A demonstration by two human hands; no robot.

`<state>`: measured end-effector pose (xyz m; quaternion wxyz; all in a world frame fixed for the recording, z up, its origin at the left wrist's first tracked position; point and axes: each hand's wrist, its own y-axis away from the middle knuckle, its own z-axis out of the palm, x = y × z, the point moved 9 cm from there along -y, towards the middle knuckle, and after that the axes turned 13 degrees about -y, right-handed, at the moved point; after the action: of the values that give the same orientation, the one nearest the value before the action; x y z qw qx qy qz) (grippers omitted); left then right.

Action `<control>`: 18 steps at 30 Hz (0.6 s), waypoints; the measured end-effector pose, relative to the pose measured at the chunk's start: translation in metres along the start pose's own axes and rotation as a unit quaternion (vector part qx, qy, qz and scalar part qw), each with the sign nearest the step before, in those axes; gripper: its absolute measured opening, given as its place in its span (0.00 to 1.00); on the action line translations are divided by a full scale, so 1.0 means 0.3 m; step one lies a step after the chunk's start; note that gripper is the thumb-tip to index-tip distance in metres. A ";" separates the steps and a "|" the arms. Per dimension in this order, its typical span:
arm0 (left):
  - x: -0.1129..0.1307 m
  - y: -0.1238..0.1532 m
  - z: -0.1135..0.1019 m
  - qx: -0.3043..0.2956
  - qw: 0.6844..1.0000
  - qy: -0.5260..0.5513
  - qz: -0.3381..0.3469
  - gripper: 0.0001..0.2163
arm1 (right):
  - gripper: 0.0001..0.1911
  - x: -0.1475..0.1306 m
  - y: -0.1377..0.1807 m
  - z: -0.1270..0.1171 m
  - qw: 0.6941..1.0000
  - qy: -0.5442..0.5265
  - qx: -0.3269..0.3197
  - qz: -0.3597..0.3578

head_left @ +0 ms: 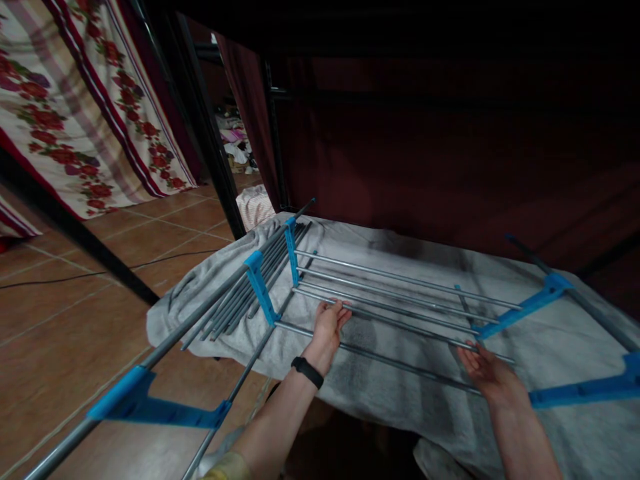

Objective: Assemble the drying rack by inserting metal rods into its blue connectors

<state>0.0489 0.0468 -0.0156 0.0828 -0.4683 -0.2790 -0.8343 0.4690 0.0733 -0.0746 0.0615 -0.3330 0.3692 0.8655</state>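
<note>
A thin grey metal rod [400,325] runs across the front of a rack frame made of grey tubes and blue plastic brackets. My left hand [328,321], with a black band on its wrist, has its fingers closed around the rod near the left end. Near the other end, my right hand [483,368] grips the same rod between thumb and fingers. Behind it, several rods [400,275] span between the left blue bracket [292,253] and the right blue bracket [525,307]. Another tube [390,361] crosses closer to me, under my left forearm.
A bundle of loose grey rods [255,293] lies on the grey blanket [380,393] at the left. The frame's long tube [193,320] reaches toward me with another blue bracket [160,403]. Black posts [200,120] and a dark red curtain [400,167] surround the blanket.
</note>
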 end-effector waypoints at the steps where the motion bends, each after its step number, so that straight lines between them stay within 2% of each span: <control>1: 0.006 0.006 0.016 -0.015 1.000 -0.008 0.013 0.06 | 0.09 0.000 0.000 -0.002 1.000 -0.001 0.003 0.002; 4: 0.017 0.028 0.066 -0.055 0.997 -0.028 0.041 0.07 | 0.10 0.000 -0.003 -0.002 1.000 -0.001 -0.001 0.006; 8: 0.019 0.064 0.133 -0.106 0.993 -0.026 0.043 0.10 | 0.09 0.004 -0.012 -0.005 1.000 -0.002 -0.008 0.007; 14: 0.091 0.106 0.196 -0.147 0.981 -0.041 0.116 0.12 | 0.13 0.016 -0.014 -0.014 1.000 0.015 0.002 0.004; 18: 0.137 0.119 0.209 -0.156 0.973 -0.049 0.161 0.12 | 0.13 0.040 0.009 0.010 1.000 0.008 -0.012 -0.002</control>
<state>0.0867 0.0562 0.0576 0.1278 -0.5545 -0.0702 -0.8193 0.4573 0.0717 -0.0791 0.0565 -0.3413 0.3589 0.8669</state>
